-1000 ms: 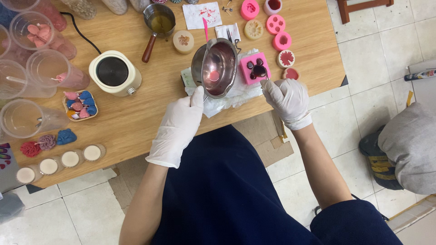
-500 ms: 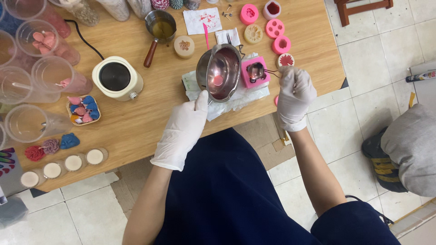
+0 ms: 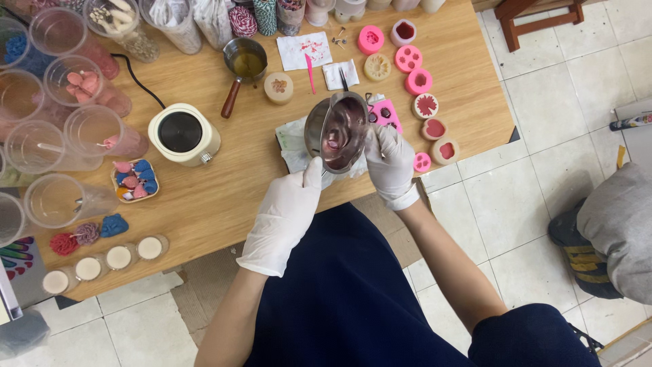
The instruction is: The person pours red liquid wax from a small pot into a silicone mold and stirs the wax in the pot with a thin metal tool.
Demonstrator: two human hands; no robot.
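I am tilting the metal pot (image 3: 337, 132) steeply, left hand (image 3: 285, 214) gripping its handle; right hand (image 3: 388, 162) fingers curled at its rim; wax could be spilling past the pink mould (image 3: 386, 113) just beside the pot.

This is a small candle-making craft workshop, set up on a wooden table (image 3: 224, 204) over a pale tiled floor (image 3: 536, 204). Pink silicone moulds (image 3: 408, 59) and filled round ones crowd the far right corner, beside a small saucepan of amber liquid (image 3: 246, 62) and a cream electric hot plate (image 3: 183, 134) (its black cord runs toward the far edge). Spools of striped twine (image 3: 242, 19) stand along the far edge, clear plastic cups (image 3: 51, 201) fill the left edge, and finished flower-shaped pieces (image 3: 87, 233) and small round white candles (image 3: 119, 257) line the near left corner.
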